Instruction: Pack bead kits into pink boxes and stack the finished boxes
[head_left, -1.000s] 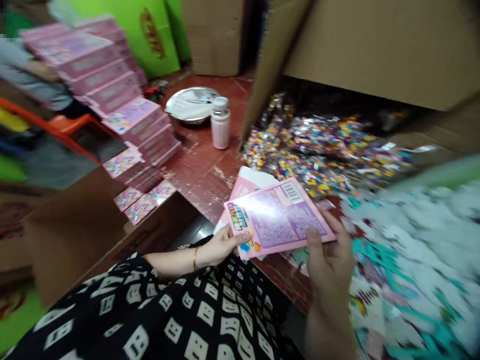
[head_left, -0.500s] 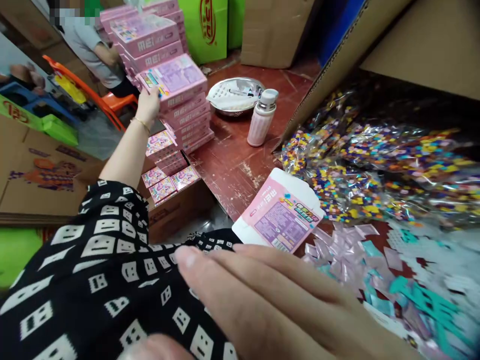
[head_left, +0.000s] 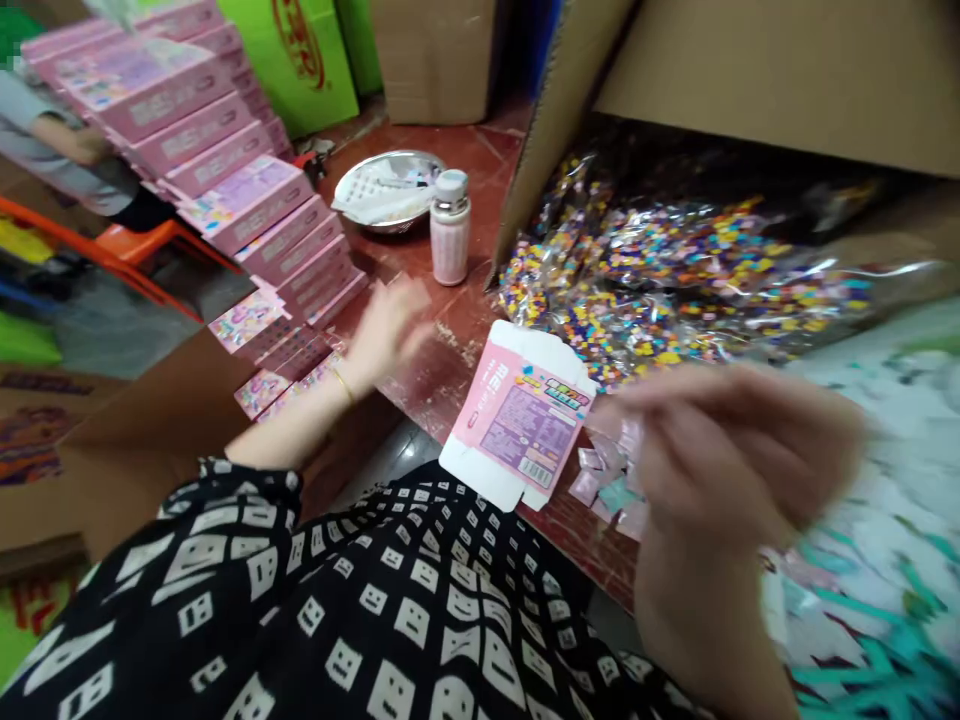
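Note:
My left hand (head_left: pixel 390 330) is over the red table (head_left: pixel 420 385), its fingers apart and slightly blurred, with nothing seen in it. A stack of pink boxes (head_left: pixel 289 240) rises just beyond that hand. A flattened pink-and-white carton (head_left: pixel 529 420) lies printed side up near the table's front edge, between my hands. To its right, my right hand (head_left: pixel 735 450) is smeared by motion, its fingers bent; I cannot make out whether they hold anything. Small pink and teal packets (head_left: pixel 611 480) lie beside that hand, partly hidden by it.
A large cardboard box (head_left: pixel 555 130) on its side holds clear bags of colourful small pieces (head_left: pixel 637 290). A pink bottle (head_left: pixel 450 230) stands before a metal basin (head_left: pixel 397 165). Small boxes (head_left: pixel 262 390) sit in a carton at left. Another person's arm (head_left: pixel 71 140) shows behind the stack.
My left hand has let go of the pink box on the stack and moved right over the table. My right hand has moved right, off the foreground, toward the packets. The view has shifted right.

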